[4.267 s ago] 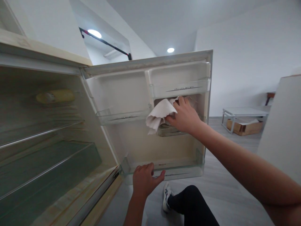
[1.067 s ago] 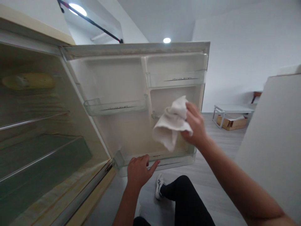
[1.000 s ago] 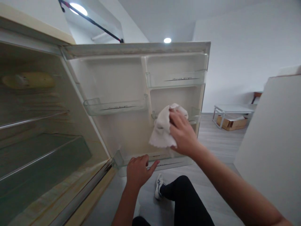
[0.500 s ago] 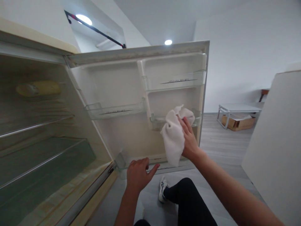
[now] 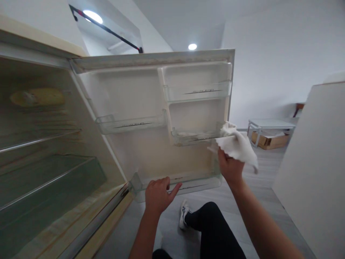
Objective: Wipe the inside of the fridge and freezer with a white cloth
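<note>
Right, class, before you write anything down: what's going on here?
A person is at an open refrigerator. Their right hand grips a crumpled white cloth at the outer end of the lower right door bin. Their left hand is at the rim of the bottom door bin, thumb out; whether it grips the rim is unclear. The refrigerator door is swung wide, its clear bins in place.

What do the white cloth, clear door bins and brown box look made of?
White, limp cloth: probably matt fabric, draping in soft folds; a thick paper wipe is possible.
Clear, trough-shaped door bins: likely smooth plastic, see-through with dark lettering.
Brown, rectangular box: apparently dull cardboard, plain tan sides.
</note>
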`<state>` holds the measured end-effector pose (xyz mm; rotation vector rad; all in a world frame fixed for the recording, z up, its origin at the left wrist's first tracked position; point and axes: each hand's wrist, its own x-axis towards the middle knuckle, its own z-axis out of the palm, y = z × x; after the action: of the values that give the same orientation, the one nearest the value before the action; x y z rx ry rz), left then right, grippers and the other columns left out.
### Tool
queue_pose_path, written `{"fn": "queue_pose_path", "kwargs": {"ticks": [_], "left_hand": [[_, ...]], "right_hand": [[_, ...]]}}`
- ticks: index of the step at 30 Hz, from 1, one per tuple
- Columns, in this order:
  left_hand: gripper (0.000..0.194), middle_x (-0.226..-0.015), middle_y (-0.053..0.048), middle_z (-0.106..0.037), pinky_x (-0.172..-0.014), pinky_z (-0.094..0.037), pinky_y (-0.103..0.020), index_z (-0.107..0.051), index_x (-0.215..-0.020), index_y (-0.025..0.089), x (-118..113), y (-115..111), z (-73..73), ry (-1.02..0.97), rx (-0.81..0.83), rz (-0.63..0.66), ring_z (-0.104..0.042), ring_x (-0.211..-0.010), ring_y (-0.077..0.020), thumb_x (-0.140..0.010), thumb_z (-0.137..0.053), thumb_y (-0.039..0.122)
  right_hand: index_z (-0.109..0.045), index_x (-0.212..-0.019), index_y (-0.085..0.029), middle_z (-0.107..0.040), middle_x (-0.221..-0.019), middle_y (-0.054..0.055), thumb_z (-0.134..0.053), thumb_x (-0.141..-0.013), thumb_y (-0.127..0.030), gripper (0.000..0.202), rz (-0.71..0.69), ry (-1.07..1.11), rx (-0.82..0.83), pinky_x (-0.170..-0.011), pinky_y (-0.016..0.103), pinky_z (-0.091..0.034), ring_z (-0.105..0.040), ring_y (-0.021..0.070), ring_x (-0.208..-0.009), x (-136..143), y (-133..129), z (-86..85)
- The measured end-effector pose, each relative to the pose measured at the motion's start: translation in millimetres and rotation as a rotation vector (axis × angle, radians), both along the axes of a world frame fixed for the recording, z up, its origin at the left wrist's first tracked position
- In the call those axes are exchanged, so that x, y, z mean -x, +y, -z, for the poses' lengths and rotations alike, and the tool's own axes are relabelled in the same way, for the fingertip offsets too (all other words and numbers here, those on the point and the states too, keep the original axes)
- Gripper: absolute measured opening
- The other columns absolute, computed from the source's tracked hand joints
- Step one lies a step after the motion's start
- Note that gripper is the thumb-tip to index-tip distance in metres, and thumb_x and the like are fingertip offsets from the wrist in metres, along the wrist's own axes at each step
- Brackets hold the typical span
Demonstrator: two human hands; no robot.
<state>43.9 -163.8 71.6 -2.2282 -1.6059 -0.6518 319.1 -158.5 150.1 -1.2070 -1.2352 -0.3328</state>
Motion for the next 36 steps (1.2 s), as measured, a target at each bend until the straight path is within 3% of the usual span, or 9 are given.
{"fn": "queue_pose_path", "kwargs": {"ticks": [2,3,7,10,14,17,24,30,36], "left_hand": [[0.057,-0.063,-0.002,-0.066,-0.075,-0.037,-0.038,-0.057,-0.07,0.022,0,0,0.8,0.004,-0.019,-0.001,-0.066,-0.067,-0.0235,-0.095,-0.043,0.072],[0.057,-0.062,-0.002,-0.065,-0.074,-0.037,-0.037,-0.057,-0.07,0.022,0,1,1.3,0.004,-0.03,-0.002,-0.066,-0.067,-0.0234,-0.095,-0.044,0.072],[0.057,-0.061,-0.002,-0.065,-0.073,-0.037,-0.037,-0.058,-0.07,0.022,2,0,2.1,0.017,-0.059,0.003,-0.065,-0.064,-0.0232,-0.095,-0.044,0.071],[0.058,-0.061,-0.002,-0.066,-0.073,-0.036,-0.037,-0.059,-0.07,0.022,4,-1,1.3,0.025,-0.057,0.008,-0.064,-0.063,-0.0232,-0.095,-0.044,0.072],[0.058,-0.062,-0.002,-0.066,-0.073,-0.037,-0.037,-0.059,-0.07,0.022,4,-2,1.1,0.021,-0.047,0.01,-0.065,-0.064,-0.0231,-0.095,-0.043,0.072],[0.058,-0.062,-0.002,-0.066,-0.074,-0.037,-0.038,-0.058,-0.07,0.022,3,-1,1.5,0.018,-0.032,0.001,-0.065,-0.065,-0.0234,-0.095,-0.043,0.073],[0.054,-0.064,-0.002,-0.067,-0.074,-0.036,-0.038,-0.059,-0.073,0.022,2,0,0.3,0.025,-0.004,0.002,-0.067,-0.067,-0.0244,-0.095,-0.045,0.07],[0.056,-0.063,-0.002,-0.065,-0.074,-0.037,-0.038,-0.057,-0.071,0.022,4,1,2.7,0.0,-0.022,0.023,-0.067,-0.068,-0.0248,-0.094,-0.045,0.071],[0.056,-0.06,-0.001,-0.064,-0.072,-0.037,-0.038,-0.057,-0.07,0.022,4,-2,0.9,-0.014,-0.025,0.024,-0.067,-0.065,-0.0242,-0.094,-0.046,0.072]], "right_hand": [[-0.072,-0.103,-0.01,-0.075,-0.105,0.015,-0.055,-0.094,-0.043,0.038,-0.009,0.164,-0.125,-0.094,0.035,-0.058,-0.07,0.0222,-0.109,9,-7,7.7],[-0.068,-0.113,-0.011,-0.073,-0.111,0.015,-0.062,-0.09,-0.042,0.039,-0.082,0.266,-0.17,-0.098,0.037,-0.057,-0.069,0.0229,-0.111,14,-10,11.7],[-0.054,-0.13,-0.025,-0.064,-0.127,0.006,-0.067,-0.085,-0.033,0.048,-0.654,0.6,-0.151,-0.106,0.038,-0.049,-0.063,0.0185,-0.115,37,-15,16.8],[-0.052,-0.125,-0.028,-0.063,-0.128,0.004,-0.066,-0.08,-0.031,0.048,-0.916,0.823,-0.083,-0.101,0.033,-0.05,-0.061,0.017,-0.116,49,-12,4.8],[-0.052,-0.111,-0.028,-0.064,-0.114,0.001,-0.067,-0.07,-0.03,0.044,-0.881,1.123,-0.114,-0.082,0.026,-0.052,-0.062,0.0149,-0.103,58,-5,-12.9],[-0.049,-0.107,-0.03,-0.063,-0.117,0.0,-0.066,-0.068,-0.028,0.043,-0.89,1.178,-0.139,-0.078,0.025,-0.052,-0.061,0.0149,-0.104,76,-4,-17.6],[-0.049,-0.1,-0.026,-0.064,-0.107,-0.003,-0.07,-0.069,-0.029,0.037,-1.242,0.981,0.255,-0.088,0.028,-0.053,-0.061,0.016,-0.102,133,-19,-18.2],[-0.053,-0.099,-0.025,-0.063,-0.104,-0.003,-0.069,-0.072,-0.028,0.031,-1.201,1.005,0.226,-0.083,0.026,-0.054,-0.059,0.0149,-0.098,122,-24,-12.4],[-0.054,-0.104,-0.026,-0.063,-0.107,-0.002,-0.069,-0.076,-0.029,0.032,-1.074,1.055,0.066,-0.082,0.025,-0.051,-0.059,0.0152,-0.1,103,-26,-8.3]]}}
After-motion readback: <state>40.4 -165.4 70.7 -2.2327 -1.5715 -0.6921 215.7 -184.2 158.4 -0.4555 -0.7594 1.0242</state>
